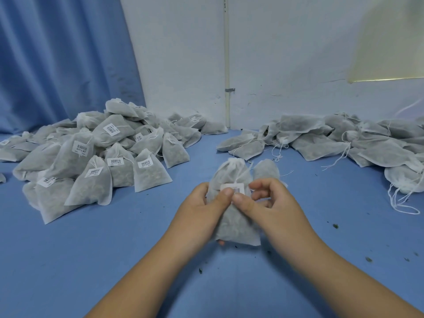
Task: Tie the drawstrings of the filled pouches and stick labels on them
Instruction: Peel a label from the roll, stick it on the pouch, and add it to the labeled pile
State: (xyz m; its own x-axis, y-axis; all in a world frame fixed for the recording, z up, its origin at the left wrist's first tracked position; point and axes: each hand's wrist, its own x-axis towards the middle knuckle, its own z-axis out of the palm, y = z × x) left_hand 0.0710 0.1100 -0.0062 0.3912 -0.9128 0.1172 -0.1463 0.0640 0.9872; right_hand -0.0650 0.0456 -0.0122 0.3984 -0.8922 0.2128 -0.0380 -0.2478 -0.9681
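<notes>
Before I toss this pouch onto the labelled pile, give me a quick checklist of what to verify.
1. Pouch neck gathered shut: ok.
2. Drawstring knot tied: cannot tell.
3. Label on the pouch's front: ok.
4. Label fully pressed down: cannot tell; left hand and right hand cover its lower edge.
5. Left hand grips the pouch: ok.
6. Labelled pile in view on the left: ok.
</notes>
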